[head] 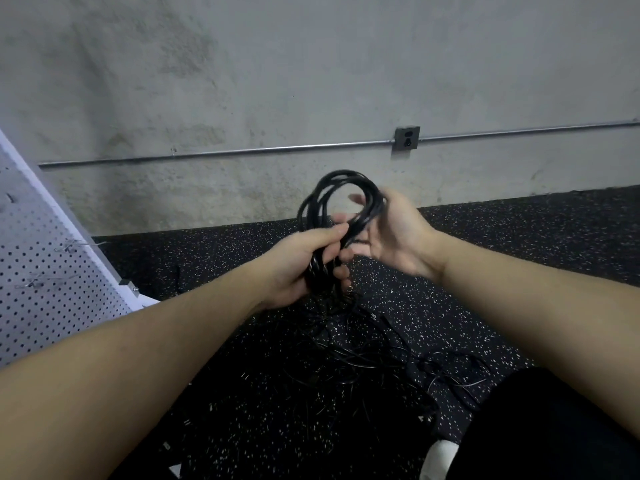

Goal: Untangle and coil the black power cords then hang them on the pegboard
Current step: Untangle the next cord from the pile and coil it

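No text, label, brand, number or sign can be read anywhere in the head view.

Coiled cord [341, 209]: black, smooth, slight sheen, probably rubber or plastic jacket. Floor [519, 244]: matt black, white-flecked, grainy, rubber-like. Wall [277, 71]: rough, mottled grey concrete. Conduit [242, 152]: dull bare metal. Pegboard [41, 271]: white, perforated, smooth.

Colours I see from here
Black cords [341, 202], black white-speckled floor [519, 244], white dotted pegboard [45, 271], mottled grey wall [311, 81].
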The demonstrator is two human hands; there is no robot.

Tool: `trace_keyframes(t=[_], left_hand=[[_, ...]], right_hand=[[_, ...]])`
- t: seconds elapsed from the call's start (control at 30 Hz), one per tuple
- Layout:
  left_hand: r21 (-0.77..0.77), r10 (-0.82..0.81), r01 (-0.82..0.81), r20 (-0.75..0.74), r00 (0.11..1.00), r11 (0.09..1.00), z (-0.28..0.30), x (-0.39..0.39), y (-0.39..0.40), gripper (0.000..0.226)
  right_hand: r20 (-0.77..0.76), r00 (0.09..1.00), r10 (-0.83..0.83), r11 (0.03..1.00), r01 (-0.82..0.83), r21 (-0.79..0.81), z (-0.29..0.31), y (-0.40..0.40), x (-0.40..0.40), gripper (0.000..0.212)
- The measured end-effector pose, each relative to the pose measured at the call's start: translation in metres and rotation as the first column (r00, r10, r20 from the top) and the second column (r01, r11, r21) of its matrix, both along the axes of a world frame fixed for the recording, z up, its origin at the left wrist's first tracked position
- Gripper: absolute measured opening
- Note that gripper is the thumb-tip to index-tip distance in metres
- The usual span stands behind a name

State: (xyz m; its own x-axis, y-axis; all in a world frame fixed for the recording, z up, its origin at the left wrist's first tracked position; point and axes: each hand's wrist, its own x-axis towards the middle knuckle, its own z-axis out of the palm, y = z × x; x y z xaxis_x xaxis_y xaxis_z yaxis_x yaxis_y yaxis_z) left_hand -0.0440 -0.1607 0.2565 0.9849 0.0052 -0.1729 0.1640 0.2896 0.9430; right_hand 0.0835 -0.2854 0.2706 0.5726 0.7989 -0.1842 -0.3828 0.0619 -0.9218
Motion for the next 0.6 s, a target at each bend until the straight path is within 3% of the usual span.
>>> trace_keyframes(t=[0.07, 0.13, 0.2, 0.23, 0.37, 0.53, 0.6], left_hand=[[-0.05, 0.083, -0.082, 0.022, 0.996, 0.995, 0.008, 0.001, 0.002, 0.034], [-0.095, 0.153, -0.149, 0.033, 0.988, 0.984, 0.012, 0.001, 0.007, 0.044], [-0.112, 0.186, -0.179, 0.054, 0.981, 0.977, 0.014, 0.001, 0.013, 0.053], [-0.115, 0.203, -0.196, 0.059, 0.977, 0.974, 0.015, 0.0, 0.014, 0.055], [-0.093, 0.321, -0.315, 0.059, 0.945, 0.945, 0.018, 0.003, 0.016, 0.059], [0.006, 0.456, -0.457, 0.068, 0.887, 0.889, 0.022, 0.004, 0.028, 0.058], [0.105, 0.481, -0.486, 0.07, 0.874, 0.867, 0.02, 0.002, 0.036, 0.057]], right_hand=[[0.197, 0.947, 0.252, 0.961, -0.221, -0.167, -0.013, -0.003, -0.002, 0.039], [0.407, 0.733, 0.545, 0.817, -0.355, -0.455, -0.025, -0.004, -0.004, 0.036], [0.466, 0.484, 0.74, 0.655, -0.363, -0.663, -0.029, -0.003, -0.008, 0.037], [0.461, 0.429, 0.776, 0.614, -0.353, -0.706, -0.028, -0.004, -0.01, 0.035], [0.467, 0.406, 0.786, 0.593, -0.279, -0.755, -0.027, -0.005, -0.007, 0.019], [0.364, 0.328, 0.872, 0.424, -0.134, -0.896, -0.032, -0.013, 0.008, 0.03], [0.369, 0.353, 0.86, 0.437, -0.137, -0.889, -0.033, -0.016, 0.014, 0.026]])
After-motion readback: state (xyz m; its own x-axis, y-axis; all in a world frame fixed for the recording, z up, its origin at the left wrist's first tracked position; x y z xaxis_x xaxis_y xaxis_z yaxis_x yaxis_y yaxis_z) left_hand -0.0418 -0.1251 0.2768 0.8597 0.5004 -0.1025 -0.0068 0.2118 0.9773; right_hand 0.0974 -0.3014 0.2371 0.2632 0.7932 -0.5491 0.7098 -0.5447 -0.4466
